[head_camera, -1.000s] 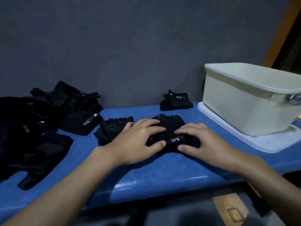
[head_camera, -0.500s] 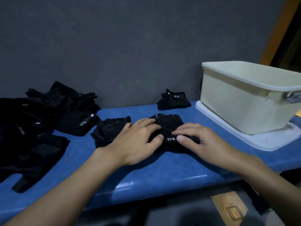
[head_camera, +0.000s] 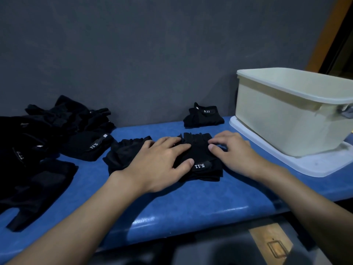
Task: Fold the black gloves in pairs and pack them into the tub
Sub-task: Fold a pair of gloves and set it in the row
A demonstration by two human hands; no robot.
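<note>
Left hand (head_camera: 162, 161): lying flat, fingers straight, pressing the black fabric glove stack (head_camera: 200, 155) at the middle of the blue padded bench (head_camera: 191, 203).
Right hand (head_camera: 235, 152): pressing the same stack, fingers extended.
Folded black glove bundle (head_camera: 203, 116): one, sitting at the back edge.
Loose black glove (head_camera: 124, 153): one, lying just left of the stack.
Black glove pile (head_camera: 47, 134): sprawling over the left end, number unclear.
Cream plastic tub (head_camera: 277, 119): one, standing on a white lid (head_camera: 305, 165) at the right end.

Matt black cloth gloves (head_camera: 200, 155), glossy blue padded bench (head_camera: 191, 205), smooth cream tub (head_camera: 282, 119), probably plastic
</note>
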